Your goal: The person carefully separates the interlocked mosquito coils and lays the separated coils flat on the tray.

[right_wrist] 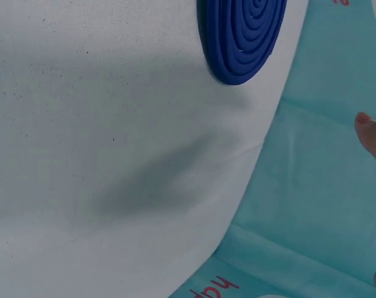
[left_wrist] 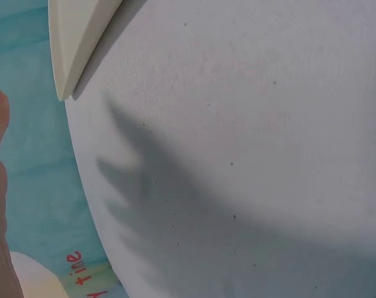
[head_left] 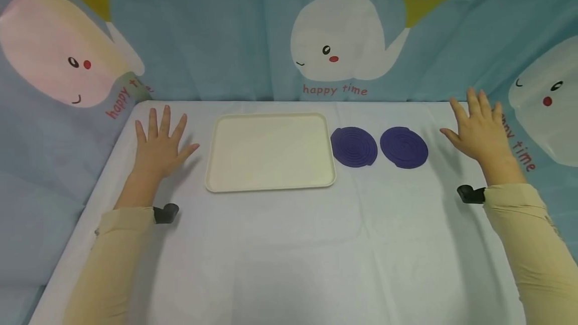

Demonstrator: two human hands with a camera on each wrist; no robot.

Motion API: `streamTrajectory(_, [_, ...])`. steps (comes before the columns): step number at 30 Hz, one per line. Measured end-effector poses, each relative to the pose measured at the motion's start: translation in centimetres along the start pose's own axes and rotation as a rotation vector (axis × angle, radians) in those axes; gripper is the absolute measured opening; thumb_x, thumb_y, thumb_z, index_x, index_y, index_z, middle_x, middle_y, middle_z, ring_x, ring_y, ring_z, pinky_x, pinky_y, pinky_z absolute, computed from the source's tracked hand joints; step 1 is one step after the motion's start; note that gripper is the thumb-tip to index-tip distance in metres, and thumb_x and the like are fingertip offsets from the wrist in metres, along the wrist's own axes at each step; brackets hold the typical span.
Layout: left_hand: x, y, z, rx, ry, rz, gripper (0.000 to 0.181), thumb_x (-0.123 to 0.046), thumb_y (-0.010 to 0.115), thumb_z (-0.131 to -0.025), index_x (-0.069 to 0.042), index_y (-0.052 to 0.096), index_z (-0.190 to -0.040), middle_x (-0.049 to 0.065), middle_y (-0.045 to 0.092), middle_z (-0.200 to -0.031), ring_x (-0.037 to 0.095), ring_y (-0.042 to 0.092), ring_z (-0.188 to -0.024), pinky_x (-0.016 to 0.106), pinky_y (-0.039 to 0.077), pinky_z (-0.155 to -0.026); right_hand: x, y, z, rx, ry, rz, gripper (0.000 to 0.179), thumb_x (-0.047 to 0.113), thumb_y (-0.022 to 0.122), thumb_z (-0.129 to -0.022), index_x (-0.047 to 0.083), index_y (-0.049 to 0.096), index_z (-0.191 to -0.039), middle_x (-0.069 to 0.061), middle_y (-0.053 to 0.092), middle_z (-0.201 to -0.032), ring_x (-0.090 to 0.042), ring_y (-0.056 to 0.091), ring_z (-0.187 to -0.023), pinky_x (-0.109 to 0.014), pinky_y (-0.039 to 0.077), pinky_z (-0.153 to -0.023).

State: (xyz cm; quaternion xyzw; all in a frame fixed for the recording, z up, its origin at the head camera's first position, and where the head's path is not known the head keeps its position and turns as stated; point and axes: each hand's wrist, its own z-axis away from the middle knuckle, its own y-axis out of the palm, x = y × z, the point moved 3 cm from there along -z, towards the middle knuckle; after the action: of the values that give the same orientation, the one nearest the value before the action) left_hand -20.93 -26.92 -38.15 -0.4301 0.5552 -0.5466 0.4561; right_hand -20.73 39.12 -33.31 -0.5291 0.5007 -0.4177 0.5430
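Observation:
With fingers spread, my left hand (head_left: 157, 152) hovers above the left side of the white table, casting a shadow; it holds nothing. To its right lies a cream rectangular tray (head_left: 271, 152), bare inside, whose corner also shows in the left wrist view. Two round dark-blue coasters with concentric ridges lie right of the tray: the nearer coaster (head_left: 354, 147) sits against or very near the tray's edge, the other coaster (head_left: 404, 147) a little apart. Beyond them, at the table's right side, my right hand (head_left: 480, 132) is spread in the air, touching nothing.
A white cloth covers the table (head_left: 280, 255). Behind it and at both sides hangs a blue curtain (head_left: 207, 34) printed with whales and lettering. A small black device (head_left: 166, 213) is strapped at the left wrist, and another black device (head_left: 470, 194) at the right.

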Motion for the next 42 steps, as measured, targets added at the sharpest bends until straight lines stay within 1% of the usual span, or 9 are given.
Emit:
streamTrajectory(5, [-1.6, 0.1, -1.0, -0.007, 0.012, 0.106, 0.079, -0.058, 0.030, -0.096, -0.008, 0.003, -0.151, 0.022, -0.021, -0.152, 0.040, -0.028, -0.134, 0.072, -0.010, -0.100, 0.8, -0.4, 1.3, -0.101, 0.078, -0.195, 0.071, 0.026, 0.053, -0.096, -0.002, 0.015, -0.148, -0.028, -0.004, -0.153, -0.048, -0.001, -0.138, -0.066, 0.004, -0.107])
streamTrajectory(11, [-6.6, 0.2, -3.6, -0.021, 0.091, 0.565, 0.079, -0.048, 0.042, -0.097, -0.006, 0.003, -0.151, 0.021, -0.004, -0.155, 0.040, -0.001, -0.141, 0.060, 0.007, -0.111, 4.1, 0.3, 2.9, -0.264, 0.119, -0.515, 0.063, 0.019, 0.057, -0.094, -0.002, 0.028, -0.145, -0.025, 0.019, -0.152, -0.045, 0.016, -0.138, -0.060, 0.015, -0.110])
streamTrajectory(14, [-9.7, 0.5, -5.0, -0.049, 0.128, 0.654, 0.074, -0.044, 0.047, -0.097, -0.003, 0.016, -0.150, 0.020, 0.016, -0.154, 0.036, 0.013, -0.141, 0.051, 0.013, -0.114, 5.6, 0.9, 3.2, -0.325, 0.116, -0.607, 0.056, 0.014, 0.059, -0.092, -0.003, 0.037, -0.140, -0.026, 0.033, -0.145, -0.044, 0.030, -0.132, -0.058, 0.027, -0.106])
streamTrajectory(17, [-12.7, 1.1, -6.2, -0.055, 0.135, 0.739, 0.060, -0.035, 0.052, -0.097, -0.001, 0.035, -0.143, 0.019, 0.035, -0.147, 0.034, 0.031, -0.135, 0.047, 0.028, -0.110, 6.7, 1.6, 3.5, -0.379, 0.136, -0.695, 0.050, 0.012, 0.061, -0.091, -0.004, 0.044, -0.136, -0.026, 0.044, -0.136, -0.044, 0.042, -0.122, -0.057, 0.039, -0.097])
streamTrajectory(23, [-18.0, 2.9, -8.1, -0.003, 0.157, 0.978, 0.036, -0.019, 0.060, -0.094, -0.001, 0.056, -0.125, 0.014, 0.058, -0.126, 0.028, 0.056, -0.114, 0.039, 0.047, -0.095, 8.4, 3.2, 3.3, -0.409, 0.212, -0.837, 0.036, 0.015, 0.061, -0.093, -0.005, 0.057, -0.122, -0.022, 0.058, -0.121, -0.037, 0.055, -0.110, -0.046, 0.046, -0.093])
streamTrajectory(27, [-21.5, 3.6, -9.1, 0.032, 0.212, 1.024, 0.031, -0.015, 0.061, -0.093, -0.001, 0.059, -0.121, 0.013, 0.061, -0.122, 0.026, 0.058, -0.110, 0.034, 0.049, -0.093, 9.3, 4.2, 3.3, -0.427, 0.263, -0.916, 0.029, 0.012, 0.061, -0.092, -0.006, 0.062, -0.114, -0.020, 0.063, -0.115, -0.008, 0.059, -0.098, -0.023, 0.048, -0.089])
streamTrajectory(31, [-24.1, 3.8, -10.3, 0.068, 0.233, 1.003, 0.028, -0.014, 0.059, -0.094, -0.002, 0.060, -0.119, 0.011, 0.062, -0.120, 0.025, 0.059, -0.109, 0.032, 0.049, -0.092, 10.6, 4.9, 2.9, -0.421, 0.286, -0.971, 0.027, 0.012, 0.061, -0.092, -0.006, 0.063, -0.112, -0.019, 0.065, -0.113, -0.008, 0.061, -0.095, -0.012, 0.046, -0.083])
streamTrajectory(34, [-25.9, 3.8, -11.2, 0.101, 0.245, 0.989, 0.028, -0.014, 0.057, -0.095, -0.002, 0.059, -0.120, 0.011, 0.062, -0.120, 0.024, 0.059, -0.110, 0.032, 0.049, -0.092, 11.6, 5.5, 2.6, -0.398, 0.297, -1.014, 0.028, 0.014, 0.061, -0.092, -0.005, 0.063, -0.113, -0.018, 0.065, -0.113, -0.030, 0.062, -0.099, -0.015, 0.048, -0.082])
streamTrajectory(42, [-30.1, 4.8, -13.6, 0.099, 0.263, 1.013, 0.028, -0.010, 0.058, -0.094, -0.001, 0.059, -0.120, 0.012, 0.063, -0.119, 0.023, 0.060, -0.108, 0.026, 0.049, -0.091, 13.2, 6.9, 2.3, -0.340, 0.266, -1.099, 0.030, 0.017, 0.061, -0.092, -0.003, 0.062, -0.115, -0.016, 0.065, -0.113, -0.028, 0.062, -0.103, -0.037, 0.049, -0.092])
